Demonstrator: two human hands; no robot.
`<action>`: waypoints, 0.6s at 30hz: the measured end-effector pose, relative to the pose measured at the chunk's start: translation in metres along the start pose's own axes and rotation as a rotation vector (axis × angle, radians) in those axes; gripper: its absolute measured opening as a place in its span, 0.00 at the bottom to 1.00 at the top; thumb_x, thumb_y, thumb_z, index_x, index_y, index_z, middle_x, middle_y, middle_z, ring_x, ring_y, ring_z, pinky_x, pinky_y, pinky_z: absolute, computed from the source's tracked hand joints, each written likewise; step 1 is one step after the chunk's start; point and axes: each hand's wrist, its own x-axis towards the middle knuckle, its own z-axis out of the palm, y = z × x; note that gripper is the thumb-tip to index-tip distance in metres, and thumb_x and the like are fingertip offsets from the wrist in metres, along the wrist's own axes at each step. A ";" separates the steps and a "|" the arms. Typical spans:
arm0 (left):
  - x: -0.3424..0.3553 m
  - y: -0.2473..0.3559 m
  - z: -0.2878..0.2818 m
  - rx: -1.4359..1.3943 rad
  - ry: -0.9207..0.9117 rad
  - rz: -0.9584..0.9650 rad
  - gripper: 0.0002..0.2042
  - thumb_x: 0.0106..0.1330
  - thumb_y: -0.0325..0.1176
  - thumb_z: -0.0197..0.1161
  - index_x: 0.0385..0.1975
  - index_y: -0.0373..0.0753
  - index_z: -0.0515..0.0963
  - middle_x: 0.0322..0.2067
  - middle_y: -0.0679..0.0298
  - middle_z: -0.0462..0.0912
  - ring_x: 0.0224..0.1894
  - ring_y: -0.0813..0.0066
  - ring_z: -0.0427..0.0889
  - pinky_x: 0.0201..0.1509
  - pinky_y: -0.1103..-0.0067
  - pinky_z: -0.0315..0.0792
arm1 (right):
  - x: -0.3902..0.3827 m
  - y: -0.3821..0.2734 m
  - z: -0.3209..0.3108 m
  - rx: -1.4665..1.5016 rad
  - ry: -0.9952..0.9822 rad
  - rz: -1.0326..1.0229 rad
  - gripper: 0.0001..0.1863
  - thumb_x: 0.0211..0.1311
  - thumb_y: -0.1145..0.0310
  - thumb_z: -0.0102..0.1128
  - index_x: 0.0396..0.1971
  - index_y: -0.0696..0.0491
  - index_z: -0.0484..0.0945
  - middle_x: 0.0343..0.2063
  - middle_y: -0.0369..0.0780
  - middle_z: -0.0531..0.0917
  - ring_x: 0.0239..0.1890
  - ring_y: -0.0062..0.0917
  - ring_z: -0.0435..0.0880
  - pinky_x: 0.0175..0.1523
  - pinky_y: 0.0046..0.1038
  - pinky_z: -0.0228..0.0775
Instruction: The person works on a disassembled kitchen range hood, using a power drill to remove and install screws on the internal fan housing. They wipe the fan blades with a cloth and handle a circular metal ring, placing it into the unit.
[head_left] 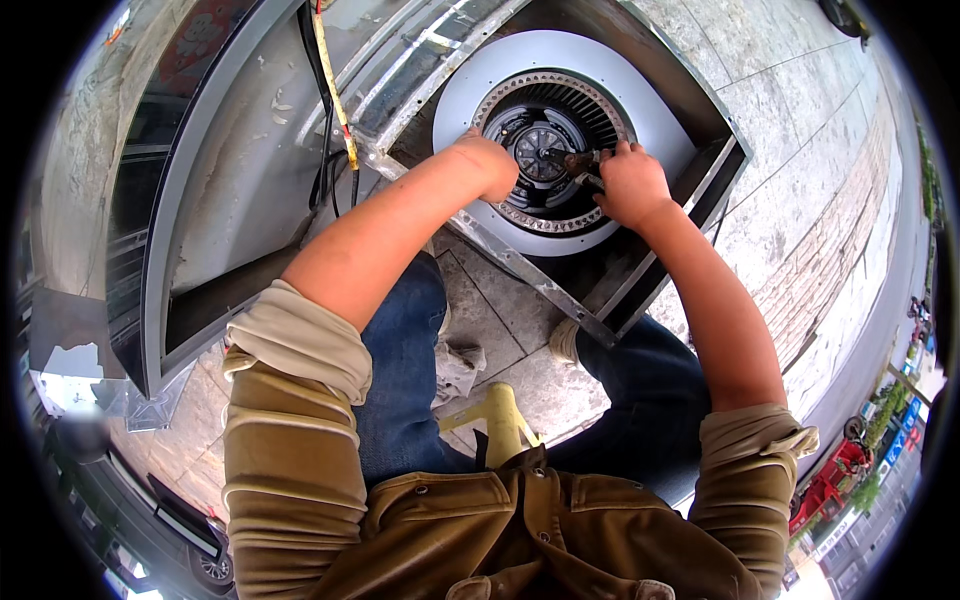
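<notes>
A blower wheel (545, 222) with many thin blades sits inside a pale round inlet ring (470, 92) in an open metal housing. At its centre is a dark motor hub (540, 152) with a spoked face. My right hand (632, 182) is closed around the handles of pliers (575, 163), whose jaws reach to the middle of the hub. On the left side of the wheel, my left hand (486, 166) is closed at the rim and seems to grip it; its fingertips are largely hidden.
The housing's metal frame (525, 277) rests across in front of my knees. A large dark-edged metal panel (160, 250) stands at left, with black and yellow cables (333, 90) hanging beside it. A yellow stool (503, 425) and a crumpled cloth (458, 372) are between my legs.
</notes>
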 end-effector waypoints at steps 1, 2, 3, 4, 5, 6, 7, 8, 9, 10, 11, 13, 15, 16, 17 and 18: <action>0.000 -0.001 -0.001 0.009 0.006 -0.009 0.17 0.62 0.42 0.52 0.41 0.38 0.80 0.43 0.52 0.80 0.50 0.57 0.76 0.67 0.59 0.50 | 0.000 0.000 0.000 0.002 0.004 0.000 0.29 0.40 0.60 0.69 0.44 0.59 0.74 0.40 0.47 0.77 0.45 0.37 0.76 0.47 0.33 0.73; 0.000 -0.002 -0.001 0.018 0.012 -0.018 0.16 0.62 0.42 0.52 0.40 0.38 0.80 0.43 0.52 0.80 0.50 0.56 0.76 0.67 0.59 0.50 | 0.000 -0.001 0.000 0.003 0.007 0.000 0.29 0.40 0.60 0.69 0.44 0.59 0.74 0.40 0.47 0.77 0.45 0.37 0.76 0.47 0.32 0.73; 0.000 -0.002 -0.003 0.004 0.019 -0.028 0.16 0.62 0.41 0.52 0.40 0.38 0.80 0.43 0.52 0.80 0.50 0.56 0.76 0.67 0.59 0.50 | 0.001 0.000 -0.001 0.004 0.011 0.000 0.29 0.40 0.60 0.69 0.44 0.59 0.74 0.39 0.47 0.77 0.45 0.37 0.76 0.47 0.32 0.73; 0.000 -0.002 -0.004 -0.010 0.026 -0.039 0.16 0.62 0.41 0.52 0.40 0.38 0.81 0.43 0.52 0.80 0.50 0.56 0.76 0.67 0.59 0.50 | 0.002 0.001 -0.003 0.005 0.016 0.000 0.29 0.40 0.60 0.69 0.43 0.60 0.74 0.39 0.47 0.77 0.45 0.37 0.76 0.47 0.32 0.73; -0.001 -0.002 -0.006 -0.024 0.033 -0.049 0.15 0.61 0.40 0.53 0.39 0.38 0.81 0.42 0.52 0.80 0.50 0.56 0.76 0.67 0.59 0.50 | 0.003 0.002 -0.004 0.006 0.020 -0.001 0.28 0.40 0.60 0.69 0.43 0.60 0.74 0.39 0.47 0.77 0.45 0.37 0.76 0.47 0.32 0.73; -0.001 -0.003 -0.006 -0.004 0.033 -0.064 0.15 0.61 0.39 0.53 0.39 0.38 0.81 0.42 0.52 0.80 0.50 0.56 0.77 0.67 0.59 0.49 | 0.003 0.001 -0.003 0.008 0.020 -0.001 0.28 0.40 0.60 0.69 0.43 0.60 0.75 0.39 0.47 0.77 0.45 0.37 0.76 0.47 0.32 0.73; -0.002 -0.003 -0.006 0.017 0.032 -0.080 0.14 0.61 0.39 0.53 0.39 0.38 0.81 0.42 0.52 0.80 0.49 0.56 0.77 0.67 0.59 0.49 | 0.003 0.000 -0.002 0.010 0.020 -0.001 0.28 0.40 0.61 0.69 0.42 0.60 0.75 0.39 0.47 0.77 0.44 0.37 0.76 0.47 0.32 0.73; -0.003 -0.003 -0.006 0.037 0.031 -0.096 0.14 0.61 0.38 0.53 0.38 0.38 0.81 0.42 0.53 0.81 0.49 0.56 0.77 0.67 0.59 0.48 | 0.004 -0.002 -0.002 0.013 0.021 -0.002 0.28 0.40 0.61 0.69 0.42 0.60 0.75 0.39 0.47 0.77 0.44 0.37 0.76 0.47 0.32 0.73; -0.002 -0.003 -0.006 0.024 0.054 -0.097 0.14 0.60 0.37 0.53 0.38 0.37 0.81 0.42 0.53 0.81 0.49 0.56 0.77 0.68 0.59 0.48 | 0.003 -0.001 -0.001 0.014 0.019 -0.001 0.27 0.40 0.61 0.69 0.42 0.60 0.75 0.39 0.47 0.77 0.44 0.37 0.76 0.47 0.32 0.73; -0.002 -0.004 -0.005 0.010 0.076 -0.098 0.13 0.60 0.36 0.53 0.38 0.37 0.81 0.41 0.52 0.81 0.49 0.57 0.77 0.68 0.59 0.47 | 0.002 -0.001 -0.001 0.015 0.018 -0.001 0.27 0.40 0.60 0.69 0.42 0.59 0.75 0.38 0.47 0.77 0.44 0.37 0.76 0.47 0.32 0.73; -0.002 -0.005 -0.004 -0.004 0.098 -0.099 0.13 0.60 0.35 0.52 0.37 0.37 0.81 0.41 0.52 0.81 0.49 0.57 0.77 0.68 0.59 0.47 | 0.002 -0.001 -0.001 0.015 0.016 0.000 0.27 0.40 0.60 0.69 0.41 0.59 0.75 0.38 0.47 0.77 0.44 0.37 0.76 0.47 0.32 0.73; -0.001 -0.005 -0.004 0.005 0.073 -0.109 0.13 0.60 0.35 0.52 0.37 0.37 0.81 0.41 0.52 0.81 0.49 0.57 0.77 0.68 0.59 0.46 | 0.001 0.000 -0.001 0.016 0.019 -0.004 0.27 0.40 0.60 0.69 0.41 0.59 0.75 0.38 0.46 0.77 0.44 0.37 0.77 0.47 0.33 0.73; 0.000 -0.005 -0.003 0.019 0.060 -0.112 0.13 0.61 0.37 0.52 0.37 0.37 0.81 0.41 0.52 0.81 0.49 0.57 0.77 0.68 0.59 0.46 | 0.001 -0.001 -0.003 0.018 0.001 0.003 0.27 0.40 0.60 0.69 0.41 0.59 0.75 0.38 0.46 0.77 0.44 0.38 0.76 0.47 0.33 0.73; 0.000 -0.005 -0.002 0.028 0.060 -0.109 0.14 0.61 0.37 0.53 0.37 0.38 0.81 0.40 0.51 0.81 0.49 0.57 0.77 0.68 0.59 0.46 | 0.001 -0.003 -0.004 0.019 -0.018 0.011 0.27 0.41 0.60 0.69 0.42 0.59 0.75 0.39 0.46 0.77 0.45 0.38 0.76 0.48 0.33 0.72; 0.000 -0.005 -0.001 0.038 0.059 -0.107 0.14 0.61 0.38 0.53 0.37 0.38 0.81 0.40 0.51 0.81 0.49 0.57 0.77 0.68 0.59 0.46 | 0.001 -0.004 -0.006 0.021 -0.037 0.019 0.27 0.41 0.60 0.69 0.42 0.58 0.75 0.40 0.46 0.76 0.45 0.38 0.76 0.48 0.33 0.72; -0.003 -0.005 -0.001 0.033 0.084 -0.094 0.14 0.62 0.39 0.53 0.37 0.38 0.81 0.40 0.52 0.81 0.48 0.57 0.77 0.68 0.58 0.46 | 0.000 -0.004 -0.008 0.023 -0.030 0.030 0.28 0.41 0.59 0.69 0.43 0.58 0.75 0.40 0.46 0.76 0.46 0.38 0.75 0.49 0.33 0.71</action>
